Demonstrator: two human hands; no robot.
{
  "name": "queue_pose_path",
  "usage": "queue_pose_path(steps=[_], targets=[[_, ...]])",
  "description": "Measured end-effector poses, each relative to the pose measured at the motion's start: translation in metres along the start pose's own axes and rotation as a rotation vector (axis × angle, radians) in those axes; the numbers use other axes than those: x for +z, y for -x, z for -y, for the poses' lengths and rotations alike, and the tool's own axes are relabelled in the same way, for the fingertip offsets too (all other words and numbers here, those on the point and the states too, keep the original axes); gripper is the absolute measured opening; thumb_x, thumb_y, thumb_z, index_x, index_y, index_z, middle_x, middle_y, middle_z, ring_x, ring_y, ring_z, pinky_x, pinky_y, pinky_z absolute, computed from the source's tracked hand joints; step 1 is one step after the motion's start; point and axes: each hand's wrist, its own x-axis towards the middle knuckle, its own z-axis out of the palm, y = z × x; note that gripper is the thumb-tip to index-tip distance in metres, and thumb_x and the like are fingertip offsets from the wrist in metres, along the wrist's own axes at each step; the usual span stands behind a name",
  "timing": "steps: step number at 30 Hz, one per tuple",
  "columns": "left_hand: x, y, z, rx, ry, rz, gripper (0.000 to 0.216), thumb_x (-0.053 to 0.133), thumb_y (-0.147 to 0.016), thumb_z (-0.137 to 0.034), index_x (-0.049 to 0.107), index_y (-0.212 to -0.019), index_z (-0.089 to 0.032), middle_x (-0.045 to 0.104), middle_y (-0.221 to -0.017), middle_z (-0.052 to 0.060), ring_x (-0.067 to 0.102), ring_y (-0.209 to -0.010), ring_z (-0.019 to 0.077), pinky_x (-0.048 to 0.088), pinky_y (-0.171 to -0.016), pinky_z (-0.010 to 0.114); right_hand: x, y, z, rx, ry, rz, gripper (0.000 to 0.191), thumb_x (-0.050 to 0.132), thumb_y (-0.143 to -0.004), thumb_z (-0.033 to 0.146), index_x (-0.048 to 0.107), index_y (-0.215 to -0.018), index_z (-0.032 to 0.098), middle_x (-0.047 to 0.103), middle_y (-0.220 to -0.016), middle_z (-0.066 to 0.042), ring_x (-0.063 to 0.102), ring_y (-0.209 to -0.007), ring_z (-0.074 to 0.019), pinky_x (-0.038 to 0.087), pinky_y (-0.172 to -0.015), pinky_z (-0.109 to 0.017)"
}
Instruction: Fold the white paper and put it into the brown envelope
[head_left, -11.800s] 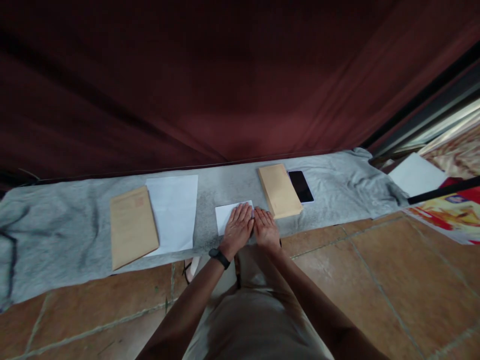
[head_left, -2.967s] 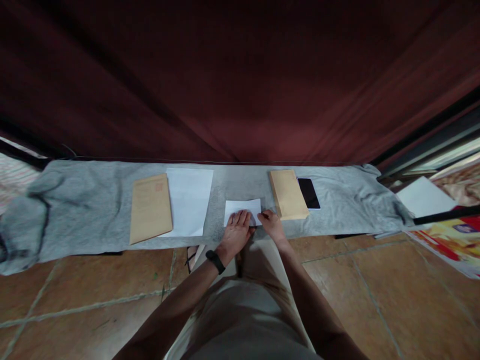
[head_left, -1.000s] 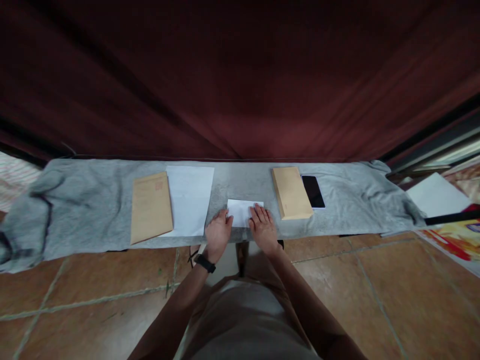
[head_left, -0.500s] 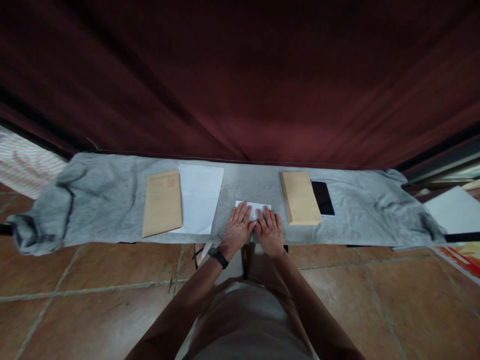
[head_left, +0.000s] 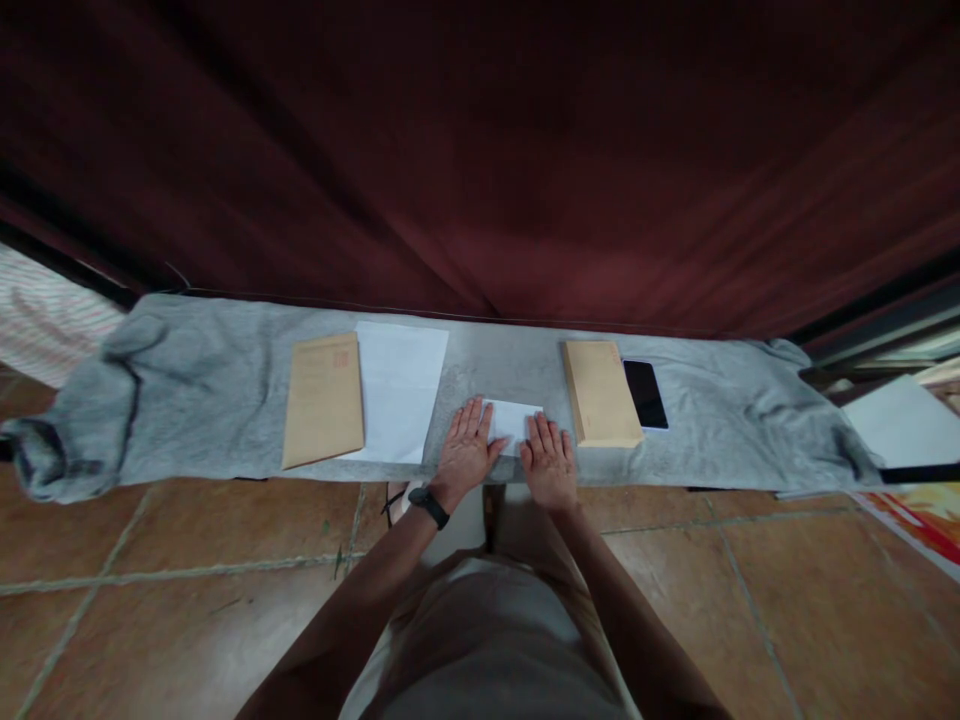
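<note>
A small folded white paper (head_left: 513, 418) lies on the grey cloth (head_left: 495, 350) in front of me. My left hand (head_left: 466, 446) rests flat across the paper's left end, fingers stretched forward and thumb over its near part. Flat on the right end lies my right hand (head_left: 550, 462), its fingers slightly spread. Between the two hands the middle of the paper shows. To the left are white sheets (head_left: 401, 390), partly under brown envelopes (head_left: 324, 400). A stack of brown envelopes (head_left: 604, 395) sits to the right of my right hand.
A dark-screened phone (head_left: 646, 394) lies beside the right-hand envelope stack. Behind the narrow cloth-covered surface hangs a dark red curtain (head_left: 480, 220). Tiled floor (head_left: 225, 620) shows below the near edge. White paper (head_left: 907, 420) is at the far right.
My hands have moved apart along the folded paper, the left to the left and the right to the right, uncovering more of its middle. The view has shifted slightly.
</note>
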Motion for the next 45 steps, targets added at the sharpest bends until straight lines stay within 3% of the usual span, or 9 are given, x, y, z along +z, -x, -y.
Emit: queue_pose_path(steps=[6, 11, 19, 30, 34, 40, 45], targets=[[0.0, 0.0, 0.0, 0.003, 0.02, 0.002, 0.081, 0.048, -0.096, -0.06, 0.035, -0.155, -0.007, 0.03, -0.163, 0.023, 0.024, -0.154, 0.0335, 0.022, -0.125, 0.05, -0.004, 0.003, -0.006, 0.01, -0.01, 0.013, 0.053, 0.032, -0.106, 0.032, 0.037, -0.157, 0.02, 0.043, -0.159, -0.008, 0.037, -0.147, -0.0307, 0.022, -0.121, -0.053], [-0.002, 0.001, 0.001, 0.006, 0.052, -0.002, 0.076, 0.049, -0.096, -0.057, 0.038, -0.154, -0.008, 0.032, -0.163, 0.022, 0.026, -0.154, 0.033, 0.022, -0.125, 0.05, -0.007, 0.003, -0.008, 0.012, 0.003, 0.034, 0.052, 0.032, -0.107, 0.033, 0.039, -0.156, 0.019, 0.042, -0.16, -0.009, 0.036, -0.148, -0.0301, 0.023, -0.121, -0.051], [-0.008, 0.008, 0.006, -0.017, 0.052, -0.01, 0.057, 0.042, -0.102, -0.044, 0.043, -0.153, -0.017, 0.036, -0.163, 0.013, 0.028, -0.153, 0.0283, 0.022, -0.125, 0.05, -0.007, 0.003, -0.008, 0.014, 0.021, 0.029, 0.052, 0.032, -0.107, 0.033, 0.041, -0.155, 0.018, 0.042, -0.16, -0.011, 0.036, -0.148, -0.0294, 0.025, -0.121, -0.05], [-0.015, 0.019, 0.022, -0.02, -0.034, -0.034, 0.048, 0.034, -0.103, -0.021, 0.049, -0.147, -0.011, 0.049, -0.155, 0.014, 0.041, -0.147, 0.0248, 0.035, -0.122, 0.045, -0.008, 0.003, -0.008, -0.006, 0.104, 0.037, 0.052, 0.032, -0.107, 0.033, 0.042, -0.155, 0.016, 0.043, -0.159, -0.011, 0.039, -0.145, -0.0302, 0.026, -0.119, -0.05], [-0.014, 0.032, 0.024, 0.02, -0.041, -0.081, 0.05, 0.033, -0.098, -0.009, 0.049, -0.146, -0.009, 0.048, -0.155, 0.016, 0.036, -0.15, 0.0253, 0.035, -0.123, 0.046, -0.008, 0.002, -0.007, 0.0, 0.1, 0.028, 0.052, 0.033, -0.107, 0.032, 0.04, -0.156, 0.017, 0.044, -0.159, -0.011, 0.039, -0.145, -0.0296, 0.027, -0.119, -0.05], [-0.013, 0.056, 0.005, 0.21, 0.004, -0.032, 0.047, 0.04, -0.103, -0.025, 0.047, -0.148, -0.013, 0.047, -0.157, 0.013, 0.037, -0.149, 0.0233, 0.035, -0.123, 0.046, -0.007, 0.004, -0.007, -0.003, 0.081, 0.028, 0.051, 0.036, -0.107, 0.031, 0.04, -0.156, 0.017, 0.042, -0.159, -0.011, 0.038, -0.146, -0.0296, 0.027, -0.12, -0.05], [-0.013, 0.059, -0.001, 0.25, -0.055, 0.0, 0.049, 0.043, -0.103, -0.032, 0.046, -0.148, -0.013, 0.044, -0.159, 0.013, 0.035, -0.15, 0.0248, 0.033, -0.125, 0.046, -0.013, -0.001, -0.006, 0.008, 0.013, 0.017, 0.05, 0.038, -0.106, 0.029, 0.044, -0.153, 0.015, 0.042, -0.159, -0.014, 0.035, -0.149, -0.0291, 0.027, -0.121, -0.053]])
